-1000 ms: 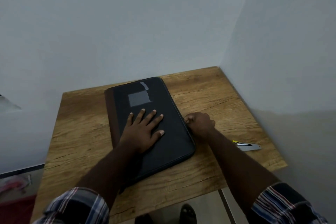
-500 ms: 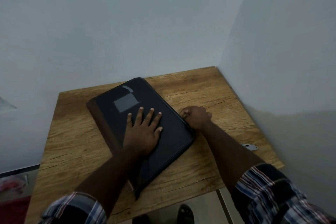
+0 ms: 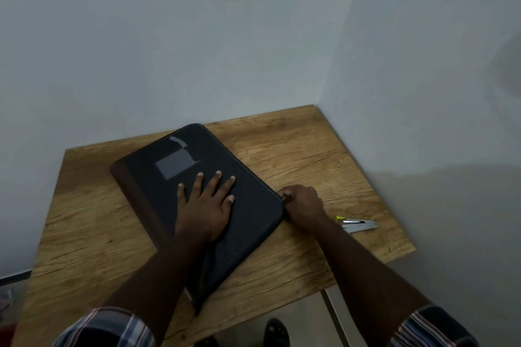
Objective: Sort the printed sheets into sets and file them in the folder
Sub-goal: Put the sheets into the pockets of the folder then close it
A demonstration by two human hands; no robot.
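Lying closed and askew on the wooden tabletop (image 3: 296, 149), the black zip folder (image 3: 248, 205) has a brown spine along its left edge and a grey patch on its cover. The left hand (image 3: 203, 205) rests flat on the cover with its fingers (image 3: 215, 180) spread straight, while the right hand (image 3: 303, 203) sits at the folder's right corner with its fingers curled, pinching something small at the edge that I cannot make out. Just beyond the right forearm a silver stapler (image 3: 358, 225) with a yellow tip lies on the tabletop, near its right edge.
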